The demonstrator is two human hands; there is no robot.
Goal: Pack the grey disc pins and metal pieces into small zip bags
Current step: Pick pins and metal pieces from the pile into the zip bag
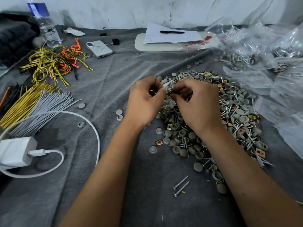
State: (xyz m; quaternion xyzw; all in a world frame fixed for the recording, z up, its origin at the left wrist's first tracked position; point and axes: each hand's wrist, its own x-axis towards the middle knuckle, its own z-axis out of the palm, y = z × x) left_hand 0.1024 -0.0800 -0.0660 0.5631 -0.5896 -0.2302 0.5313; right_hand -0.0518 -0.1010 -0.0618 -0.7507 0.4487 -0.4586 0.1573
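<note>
From the head camera, both forearms reach in from six o'clock and meet just above the middle of the view, over a surface draped in grey cloth. The left hand and the right hand sit close together, fingers curled, each pinching an edge of a small zip bag of clear plastic held between them; the bag hangs down between the two hands, and what lies inside it is too small to tell. Directly under and to three o'clock of the hands lies the pile of grey disc pins and metal pieces, a dense heap of round grey caps, screws and brass-coloured square clips, spreading down toward five o'clock. Two loose screws lie side by side at six o'clock of the pile, and a few stray grey caps sit just at nine o'clock of the left wrist. At one to three o'clock clear plastic bags are heaped, some with screws and caps inside. At twelve o'clock a black pen rests on white paper. At eleven o'clock a white phone lies flat, with a plastic water bottle standing beyond it. Yellow and orange wires tangle at ten o'clock, grey cable ties are bundled at nine o'clock, and a white charger with its cable sits at eight o'clock.
</note>
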